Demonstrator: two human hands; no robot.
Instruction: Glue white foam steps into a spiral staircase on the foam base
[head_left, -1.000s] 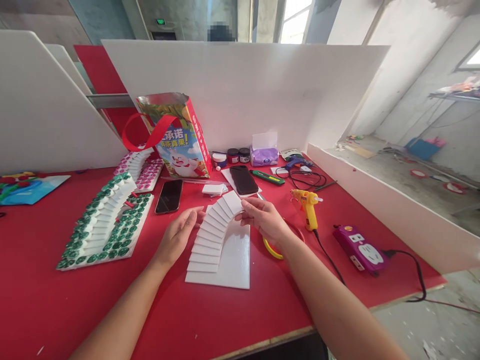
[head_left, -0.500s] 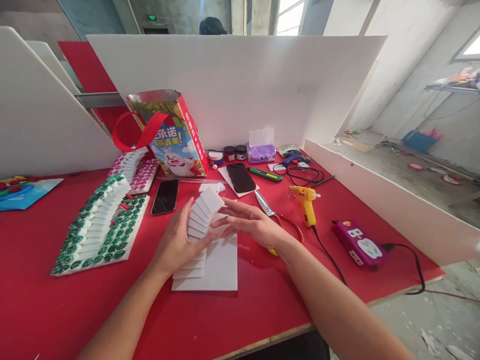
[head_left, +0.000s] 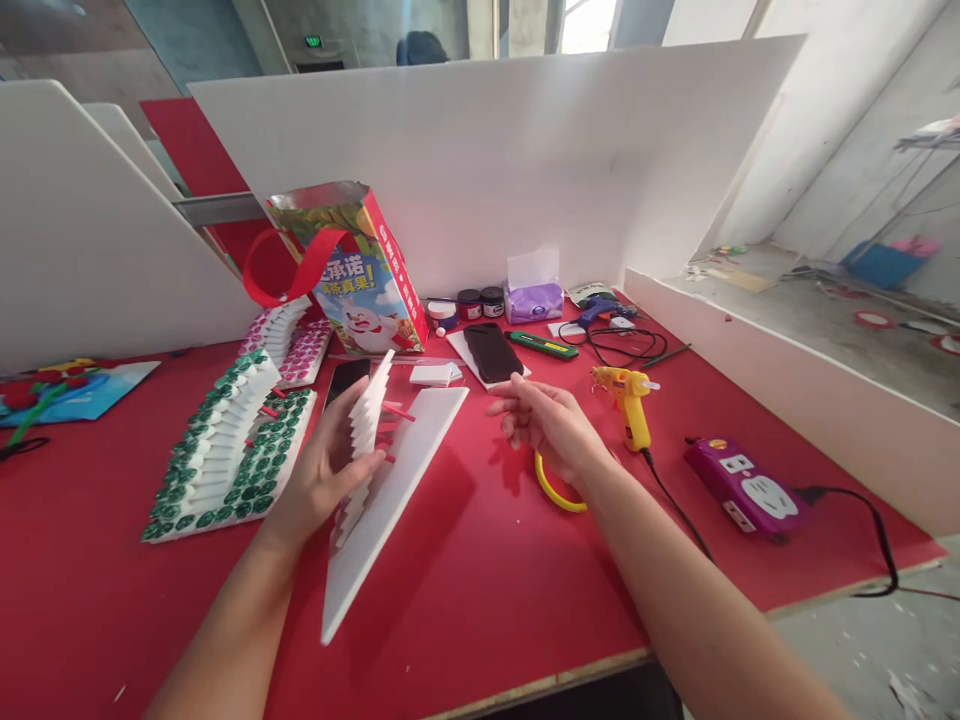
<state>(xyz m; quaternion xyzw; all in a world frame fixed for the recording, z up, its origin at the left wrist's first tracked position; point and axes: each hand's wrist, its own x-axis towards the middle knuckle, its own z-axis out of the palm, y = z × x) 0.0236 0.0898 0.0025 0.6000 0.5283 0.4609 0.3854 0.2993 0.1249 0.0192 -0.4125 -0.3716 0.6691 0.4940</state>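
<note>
My left hand (head_left: 322,465) grips the white stepped piece (head_left: 367,410), a curved row of small overlapping tiles. Joined to it by short red sticks (head_left: 399,412) is a white board (head_left: 397,500), tilted up on its edge. To the right of the board, my right hand (head_left: 551,425) hovers with its fingers bent and its thumb and fingertips close together; whether anything small is between them cannot be made out. Below that hand, the yellow handle (head_left: 559,490) of the scissors shows. Small white tiles (head_left: 435,374) lie behind the board.
Left stands a green-decorated stepped model (head_left: 225,450), with a pink one (head_left: 300,345) and a gift bag (head_left: 364,280) behind. Farther right are a black phone (head_left: 491,352), a green cutter (head_left: 541,345), a yellow glue gun (head_left: 630,400) and a purple power strip (head_left: 746,490).
My left hand has tilted the stepped piece and board up from nearly flat, exposing the red sticks. My right hand has moved away from the tiles to the right. The view has shifted slightly.
</note>
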